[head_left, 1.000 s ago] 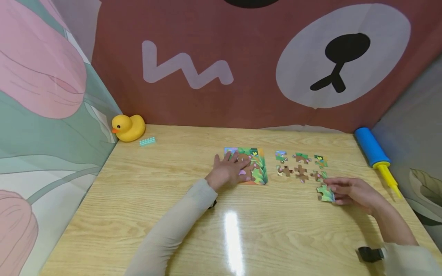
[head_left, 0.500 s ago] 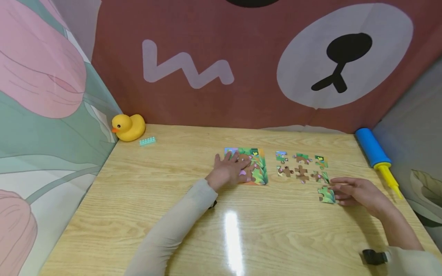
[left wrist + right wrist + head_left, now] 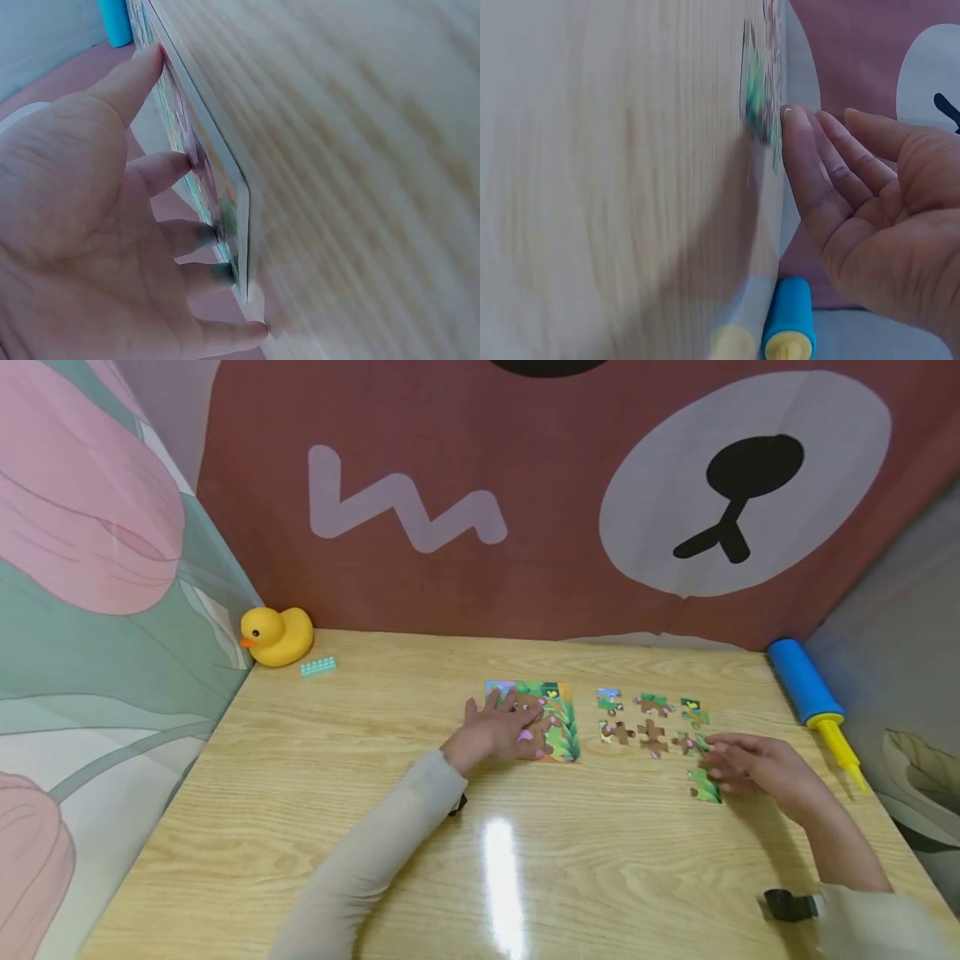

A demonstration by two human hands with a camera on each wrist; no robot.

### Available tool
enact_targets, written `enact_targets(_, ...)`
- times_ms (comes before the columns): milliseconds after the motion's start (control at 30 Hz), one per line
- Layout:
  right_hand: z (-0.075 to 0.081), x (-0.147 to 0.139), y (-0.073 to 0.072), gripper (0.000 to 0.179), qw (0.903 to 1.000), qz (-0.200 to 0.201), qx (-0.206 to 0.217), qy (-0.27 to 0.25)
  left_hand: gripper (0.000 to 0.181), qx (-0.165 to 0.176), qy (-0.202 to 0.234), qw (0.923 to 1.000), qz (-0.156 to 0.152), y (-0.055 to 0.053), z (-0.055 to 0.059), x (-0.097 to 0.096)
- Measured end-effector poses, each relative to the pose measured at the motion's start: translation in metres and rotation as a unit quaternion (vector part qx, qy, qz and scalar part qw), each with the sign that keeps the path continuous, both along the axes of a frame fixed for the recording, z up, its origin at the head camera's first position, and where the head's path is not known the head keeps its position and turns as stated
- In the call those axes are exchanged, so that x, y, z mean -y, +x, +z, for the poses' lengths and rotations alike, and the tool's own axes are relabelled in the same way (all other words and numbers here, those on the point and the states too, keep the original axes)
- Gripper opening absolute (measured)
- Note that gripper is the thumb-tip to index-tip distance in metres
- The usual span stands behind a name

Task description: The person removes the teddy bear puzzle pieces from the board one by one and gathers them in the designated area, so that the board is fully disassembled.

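My left hand [image 3: 495, 731] rests flat with spread fingers on a square bear-picture puzzle board [image 3: 567, 727]. In the left wrist view, several fingertips touch the face of the board [image 3: 227, 187], and one finger reaches the table beyond its corner. My right hand [image 3: 772, 772], its fingers loosely bent, hovers at the right side of the loose puzzle pieces. Its fingertips overlap the right end of a brown-and-green piece [image 3: 686, 742] in the head view. Just below them lies a green corner piece [image 3: 703, 787]. The right wrist view shows nothing between thumb and fingers [image 3: 802, 150].
Several more jigsaw pieces [image 3: 652, 739] lie apart in two rows right of the board. A blue-and-yellow pump [image 3: 806, 685] lies at the right edge. At the back left sit a yellow rubber duck [image 3: 277, 637] and a teal toy brick [image 3: 318, 666]. A bear-patterned cloth hangs behind.
My right hand first drew slightly right, then moved forward and left, from beside the green corner piece to the piece above it. The left hand stays on the board.
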State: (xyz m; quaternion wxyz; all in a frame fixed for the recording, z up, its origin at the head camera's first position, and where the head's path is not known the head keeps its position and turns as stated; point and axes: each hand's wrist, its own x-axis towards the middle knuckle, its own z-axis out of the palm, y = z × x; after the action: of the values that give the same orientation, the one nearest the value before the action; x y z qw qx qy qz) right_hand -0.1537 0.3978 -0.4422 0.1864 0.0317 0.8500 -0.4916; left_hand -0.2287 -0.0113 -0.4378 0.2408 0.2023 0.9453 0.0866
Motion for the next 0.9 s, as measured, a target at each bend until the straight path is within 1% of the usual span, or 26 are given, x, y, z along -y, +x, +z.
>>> enact_targets(67, -0.001, 0.007, -0.002, 0.06, 0.9999, -0.005, -0.008, -0.006, 0.084, 0.001, 0.004, 1.0, -0.001, 0.0, -0.001, 0.0)
enact_targets(200, 0.0, 0.025, -0.008, 0.061, 0.9998, -0.005, -0.01, -0.017, 0.085, -0.001, 0.002, 1.0, -0.008, -0.001, -0.001, 0.001)
enact_targets(300, 0.003, 0.038, -0.014, 0.062, 0.9998, 0.008, -0.012, -0.016, 0.084, -0.006, 0.006, 0.9999, -0.012, -0.001, 0.0, 0.003)
enact_targets(433, 0.007, 0.059, -0.025, 0.059, 0.9992, 0.031, -0.018, -0.02, 0.082, -0.009, 0.032, 0.9994, -0.012, -0.002, 0.0, 0.004)
enact_targets(533, 0.009, 0.078, -0.033, 0.056, 0.9984, 0.046, -0.018, -0.029, 0.079, -0.013, 0.04, 0.999, -0.011, -0.002, 0.0, 0.005)
enact_targets(733, 0.008, 0.108, -0.047, 0.051, 0.9976, 0.062, -0.02, -0.024, 0.077, -0.034, 0.025, 0.9988, -0.024, 0.0, 0.001, 0.01)
enact_targets(900, 0.005, 0.123, -0.053, 0.046, 0.9958, 0.085, -0.011, -0.03, 0.08, -0.032, 0.028, 0.9989, -0.016, -0.001, 0.002, 0.02)
